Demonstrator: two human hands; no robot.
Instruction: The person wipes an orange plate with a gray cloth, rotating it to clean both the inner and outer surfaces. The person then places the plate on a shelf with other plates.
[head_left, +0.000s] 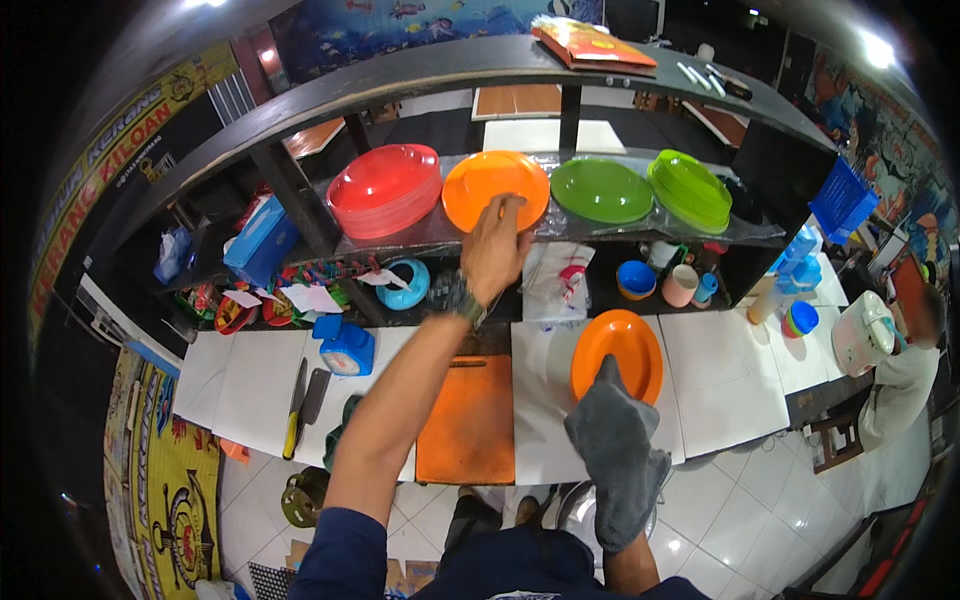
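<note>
My left hand (493, 251) reaches up to the shelf, its fingers over the lower front of an orange plate (469, 176). Whether it grips the rim or only rests there is hard to tell. A grey cloth (619, 442) covers my right hand (615, 405), and its tip lies on a second, oval orange plate (619, 334) on the tiled counter. Left of the shelved orange plate is a stack of red plates (386, 191). To its right stand a dark green plate (600, 191) and a stack of light green plates (686, 187).
An orange cutting board (465, 420) lies before me. Leftward are a yellow-handled knife (295, 409), a cleaver (313, 396) and a blue kitchen scale (345, 349). The lower shelf holds a blue bowl (636, 279) and a pink cup (679, 286). A person (900, 382) sits at far right.
</note>
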